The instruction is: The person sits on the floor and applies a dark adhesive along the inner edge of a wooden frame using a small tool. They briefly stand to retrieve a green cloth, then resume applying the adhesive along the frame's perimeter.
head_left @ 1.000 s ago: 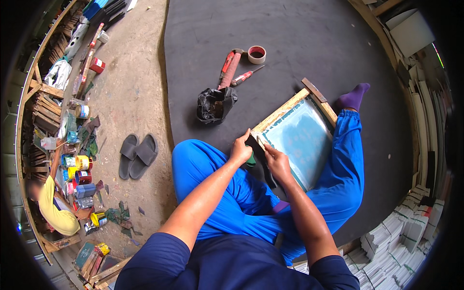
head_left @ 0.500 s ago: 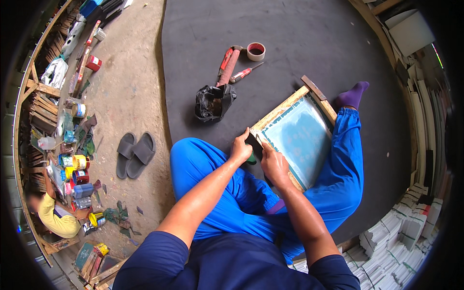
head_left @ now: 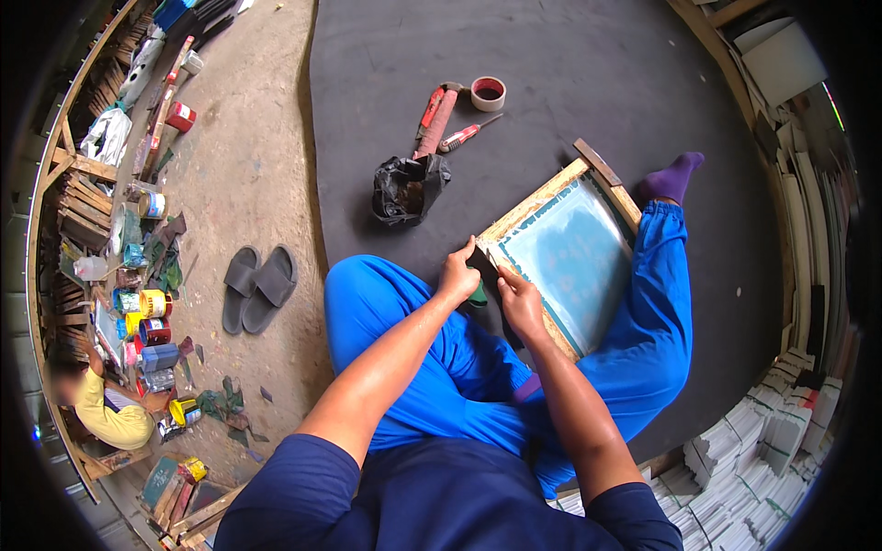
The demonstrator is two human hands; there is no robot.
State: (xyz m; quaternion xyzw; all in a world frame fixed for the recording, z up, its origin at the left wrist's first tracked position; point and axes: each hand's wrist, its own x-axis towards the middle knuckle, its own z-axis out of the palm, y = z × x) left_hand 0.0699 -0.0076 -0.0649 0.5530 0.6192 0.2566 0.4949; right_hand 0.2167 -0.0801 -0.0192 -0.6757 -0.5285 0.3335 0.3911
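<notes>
A wooden screen-printing frame (head_left: 537,198) with teal mesh (head_left: 577,262) leans across my lap, tilted, its near left corner towards me. My left hand (head_left: 457,275) is closed at that corner, index finger along the wood. My right hand (head_left: 522,305) is pinched at the frame's near edge, just right of the left hand. Whatever sits between its fingers is too small to make out. Something dark fills the gap between both hands, with a bit of green (head_left: 478,296) below it. A brown wooden strip (head_left: 597,163) lies across the frame's far corner.
Beyond the frame on the dark mat (head_left: 570,64) lie a black plastic bag (head_left: 409,195), a hammer (head_left: 435,127), a red-handled screwdriver (head_left: 469,136) and a tape roll (head_left: 488,94). Slippers (head_left: 260,289) rest left. Paint cans (head_left: 154,305) and another person (head_left: 112,418) are far left.
My right hand has shifted slightly away from me along the frame's edge, and its fingers have turned. My left hand stays at the corner. The other person's arm has moved a little.
</notes>
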